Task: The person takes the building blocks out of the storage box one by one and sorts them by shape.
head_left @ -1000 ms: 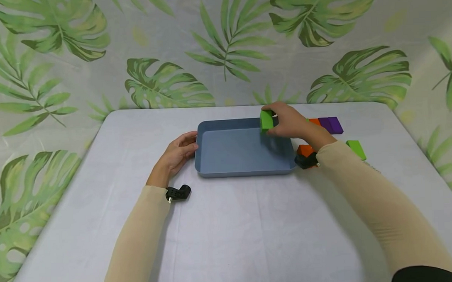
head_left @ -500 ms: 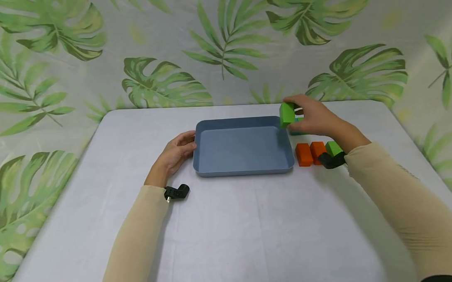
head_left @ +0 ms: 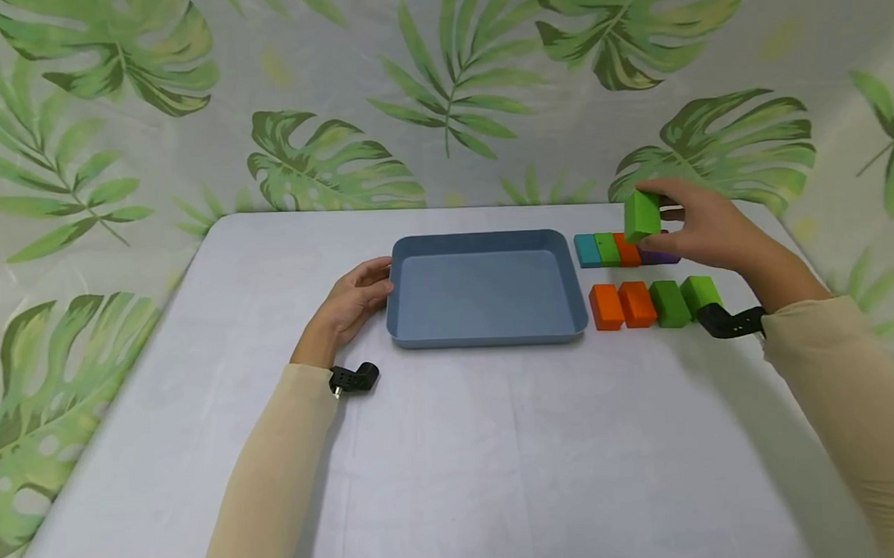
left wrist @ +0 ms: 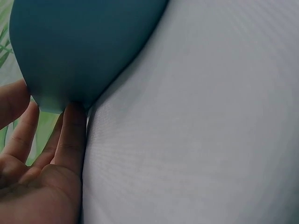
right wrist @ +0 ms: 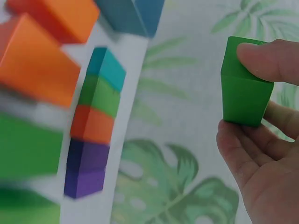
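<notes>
My right hand [head_left: 700, 225] pinches a bright green block [head_left: 641, 216] between thumb and fingers, raised over the back row at the right. In the right wrist view, the thumb presses one face of this green block [right wrist: 245, 91] and the fingertips bear on the opposite end. My left hand [head_left: 350, 305] rests by the left end of a shallow blue-grey tray [head_left: 486, 342], its fingertips touching the outer wall. Seen from the left wrist, the extended fingers [left wrist: 72, 137] meet the tray's side [left wrist: 84, 51]. The tray holds nothing.
Beyond the tray's right end, a teal block [head_left: 587, 250], a green one [head_left: 606, 250], an orange one [head_left: 627, 250] and purple ones [right wrist: 88, 163] form a back row. In front stand two orange blocks [head_left: 606, 307], a dark green block [head_left: 670, 304] and a light green block [head_left: 701, 295].
My right hand has carried the green block rightward, from over the tray's right end to above the back row. More blocks are uncovered. The left hand has stayed at the tray.
</notes>
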A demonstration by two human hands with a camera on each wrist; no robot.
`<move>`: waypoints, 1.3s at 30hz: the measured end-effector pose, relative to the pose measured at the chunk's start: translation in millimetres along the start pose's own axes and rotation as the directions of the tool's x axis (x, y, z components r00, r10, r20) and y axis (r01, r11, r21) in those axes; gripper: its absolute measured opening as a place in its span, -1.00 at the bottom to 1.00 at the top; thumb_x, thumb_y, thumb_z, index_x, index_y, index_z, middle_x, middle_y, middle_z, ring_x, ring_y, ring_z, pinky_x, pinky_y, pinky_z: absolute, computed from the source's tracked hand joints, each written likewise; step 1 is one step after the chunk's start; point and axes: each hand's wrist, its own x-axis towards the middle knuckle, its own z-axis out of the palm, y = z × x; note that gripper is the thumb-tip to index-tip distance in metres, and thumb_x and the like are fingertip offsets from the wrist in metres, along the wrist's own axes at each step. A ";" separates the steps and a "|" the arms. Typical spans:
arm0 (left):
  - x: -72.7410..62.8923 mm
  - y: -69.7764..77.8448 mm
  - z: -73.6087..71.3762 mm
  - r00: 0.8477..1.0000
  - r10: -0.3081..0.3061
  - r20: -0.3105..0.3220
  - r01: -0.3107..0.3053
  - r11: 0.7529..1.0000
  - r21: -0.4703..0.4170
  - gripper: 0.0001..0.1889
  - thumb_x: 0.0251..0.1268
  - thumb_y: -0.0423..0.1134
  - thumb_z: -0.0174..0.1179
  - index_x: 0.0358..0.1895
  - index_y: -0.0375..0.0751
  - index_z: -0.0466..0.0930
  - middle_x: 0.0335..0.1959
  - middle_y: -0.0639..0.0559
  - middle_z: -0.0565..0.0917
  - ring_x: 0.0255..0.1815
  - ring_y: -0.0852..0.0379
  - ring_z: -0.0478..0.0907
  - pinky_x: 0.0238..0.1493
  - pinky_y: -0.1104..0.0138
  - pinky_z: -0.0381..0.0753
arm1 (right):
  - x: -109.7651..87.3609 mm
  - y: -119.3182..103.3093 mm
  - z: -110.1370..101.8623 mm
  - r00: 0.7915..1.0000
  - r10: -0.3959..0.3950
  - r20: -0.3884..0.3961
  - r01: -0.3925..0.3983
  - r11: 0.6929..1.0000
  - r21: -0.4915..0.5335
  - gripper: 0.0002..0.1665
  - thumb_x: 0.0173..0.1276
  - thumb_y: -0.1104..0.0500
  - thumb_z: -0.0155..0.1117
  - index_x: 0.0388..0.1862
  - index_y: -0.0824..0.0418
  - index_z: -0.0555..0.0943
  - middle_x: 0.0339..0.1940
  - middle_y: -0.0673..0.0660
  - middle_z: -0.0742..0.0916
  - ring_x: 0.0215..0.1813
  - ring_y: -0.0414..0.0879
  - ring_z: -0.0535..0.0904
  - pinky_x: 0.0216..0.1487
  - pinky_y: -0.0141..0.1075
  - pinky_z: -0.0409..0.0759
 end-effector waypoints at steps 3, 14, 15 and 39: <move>-0.3 0.9 0.2 1.000 0.001 0.000 -0.001 1.000 0.001 -0.40 0.44 -0.46 0.06 0.51 -0.18 0.21 0.54 -0.14 0.26 0.51 -0.07 0.27 0.52 0.15 0.28 | -10.1 14.1 -5.4 0.999 0.026 -0.021 -0.026 0.999 -0.019 -0.04 0.29 0.18 0.39 0.58 0.23 0.14 0.50 0.41 0.32 0.35 0.46 0.37 0.25 0.32 0.40; 0.2 2.2 -0.2 1.000 0.005 0.006 -0.005 1.000 -0.016 -0.39 0.44 -0.46 0.06 0.51 -0.18 0.20 0.54 -0.14 0.26 0.52 -0.06 0.26 0.53 0.16 0.26 | -48.6 71.5 -12.7 0.993 0.116 -0.035 -0.118 0.992 -0.047 -0.03 0.34 0.05 0.36 0.57 0.30 0.12 0.49 0.48 0.28 0.29 0.52 0.38 0.17 -0.27 0.58; -0.2 2.0 -0.3 1.000 0.004 0.006 -0.004 1.000 -0.016 -0.40 0.43 -0.46 0.06 0.51 -0.18 0.20 0.54 -0.13 0.26 0.51 -0.05 0.26 0.52 0.16 0.27 | -50.9 75.7 -13.7 0.992 0.122 -0.039 -0.124 0.991 -0.049 -0.04 0.34 0.05 0.36 0.57 0.30 0.12 0.48 0.49 0.29 0.28 0.53 0.38 0.08 -0.48 0.56; -1.3 1.4 -0.2 1.000 0.001 0.001 -0.001 1.000 0.000 -0.40 0.45 -0.47 0.04 0.52 -0.19 0.19 0.54 -0.13 0.27 0.50 -0.04 0.28 0.45 0.23 0.33 | -80.7 147.7 1.7 0.979 0.203 0.020 -0.200 0.975 -0.092 -0.16 0.26 0.27 0.35 0.42 0.53 0.22 0.30 0.61 0.39 0.23 0.58 0.36 -0.30 -0.77 0.27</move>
